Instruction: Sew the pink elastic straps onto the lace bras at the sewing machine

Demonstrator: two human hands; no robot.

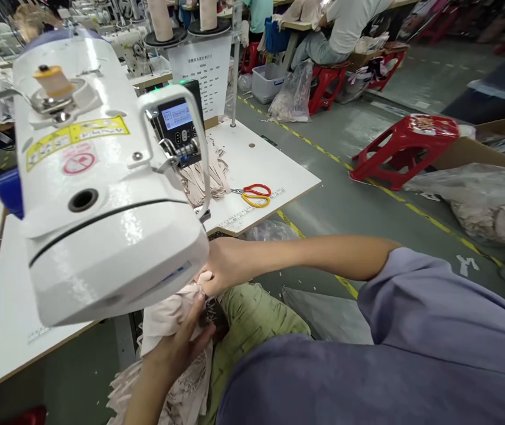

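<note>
"So, what comes first, from the left?"

"A white tabletop (4, 319), and over it the bulky white head of a sewing machine (114, 254), with a small spool (52, 81) on top and a yellow warning label (77, 140) across it."

"And the pale fabric (161, 321)?"

"Just below the machine's near end, bunched up, with more lacy folds hanging beneath."

"Where does the left hand (178, 347) come in?"

"It lies against that fabric, fingers reaching up toward the other hand. I cannot tell whether it grips or merely steadies, since its palm is turned away."

"Next?"

"A lit control panel (179, 118) stands behind the machine, and a printed sheet (203, 74) hangs behind that. A heap of pale strips (205, 177) lies on the tabletop."

"And the right hand (223, 264)?"

"Closed, pinching the top edge of the fabric beside the machine; part of its fingers is hidden."

"Anything farther right?"

"Scissors (256, 196) with one red and one yellow handle loop, lying on the tabletop near the strips. Then, on the floor, a red stool (411, 141), and at the far right a clear plastic bag (485, 203) with pale stuff inside."
</note>
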